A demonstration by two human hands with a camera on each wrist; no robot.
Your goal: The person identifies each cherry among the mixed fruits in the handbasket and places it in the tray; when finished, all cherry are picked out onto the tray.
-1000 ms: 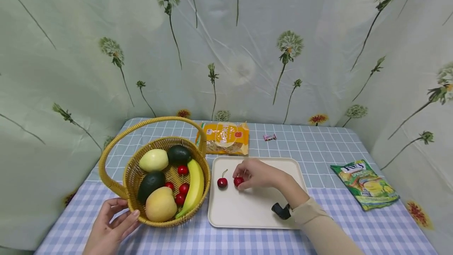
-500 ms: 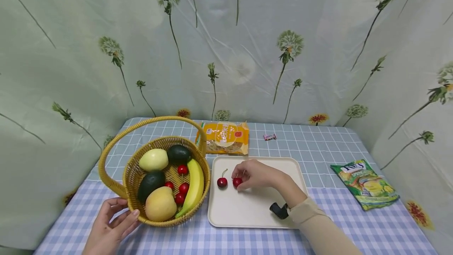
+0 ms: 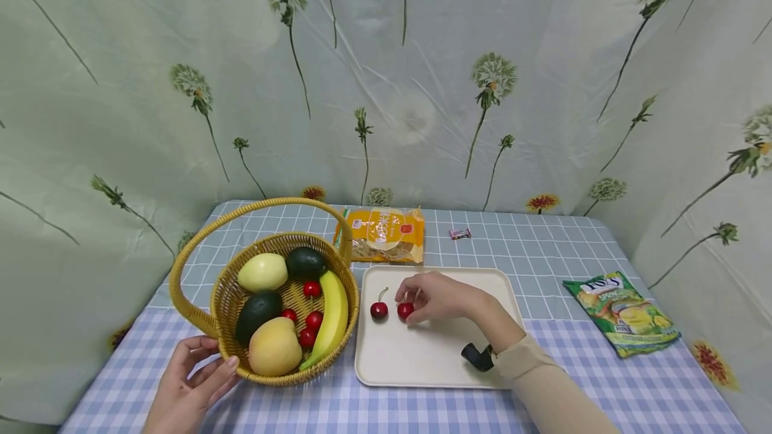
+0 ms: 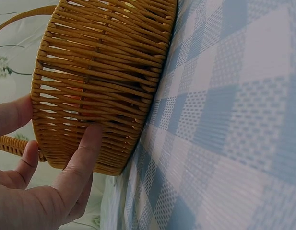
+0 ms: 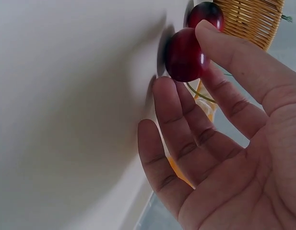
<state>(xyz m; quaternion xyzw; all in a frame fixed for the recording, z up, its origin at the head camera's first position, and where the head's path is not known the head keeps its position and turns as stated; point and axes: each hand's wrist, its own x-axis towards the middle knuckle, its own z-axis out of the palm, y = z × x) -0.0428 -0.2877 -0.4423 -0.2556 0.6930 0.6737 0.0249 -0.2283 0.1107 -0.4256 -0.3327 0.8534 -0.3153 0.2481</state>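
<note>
On the beige tray [image 3: 434, 360], my right hand [image 3: 437, 297] pinches a dark red cherry [image 5: 184, 55] between thumb and index finger. In the right wrist view the other fingers stay loosely bent, and a green stem hangs beside them. A second cherry [image 3: 378, 311] with its stem up lies just left of it on the tray. My left hand [image 3: 196, 380] touches the outside of the yellow woven basket [image 4: 100, 81]. Its thumb is at the rim and a fingertip rests against the wall. Inside the basket lie several cherries, a banana [image 3: 332, 320], a peach-like fruit [image 3: 274, 347], a pale green fruit [image 3: 262, 272] and two dark green avocado-like fruits.
The basket's tall handle [image 3: 259, 205] arches over its left and back. Behind the tray lies an orange snack bag [image 3: 386, 236], with a small pink wrapped candy [image 3: 460, 234] to its right. A green Fox's candy bag [image 3: 624, 313] lies at the right.
</note>
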